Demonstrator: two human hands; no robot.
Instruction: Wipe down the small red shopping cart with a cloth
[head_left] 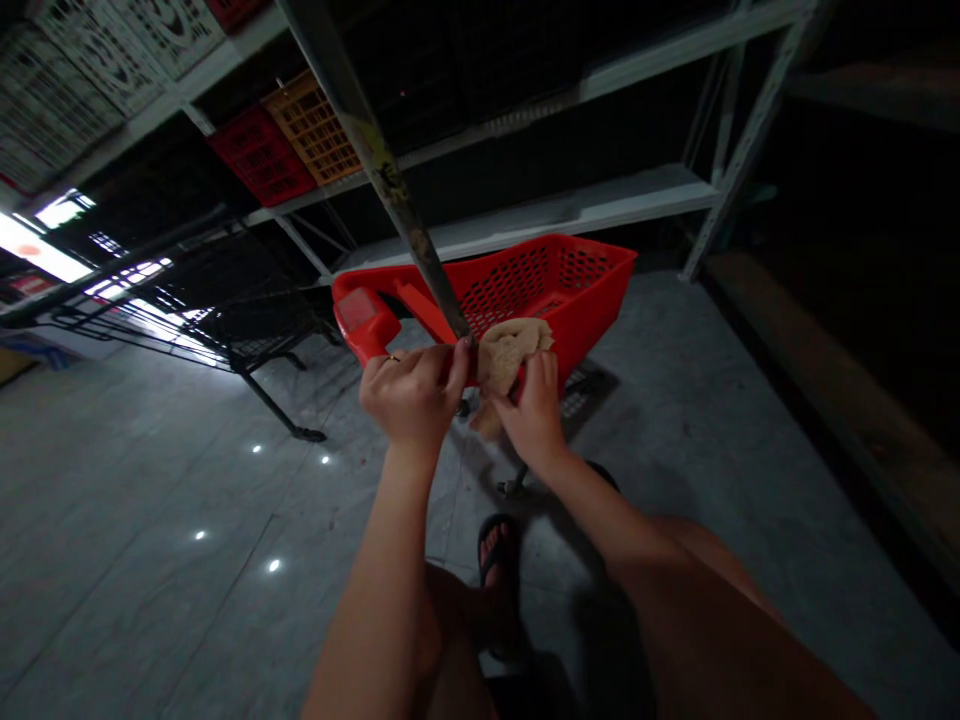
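Note:
A red plastic shopping cart point(592, 310) with perforated basket walls stands in front of me. My left hand point(416, 393) is closed around its red handle point(365, 320), the thumb near the foot of a tall, scuffed metal pole point(390, 180). This pole slants up across the view from the handle area. Just right of the pole, my right hand point(534, 405) is closed on a tan cloth point(506, 352). The cloth lies bunched over the right part of the handle, and a loose end hangs below. The right fingertips are partly hidden by the cloth.
A dark wire cart point(247, 300) stands to the left. Behind, a metal shelf rack point(600, 205) holds red point(262, 155) and orange crates point(313, 125), with pale crates point(142, 45) higher up. A sandalled foot point(495, 555) is on the grey tile floor point(187, 500).

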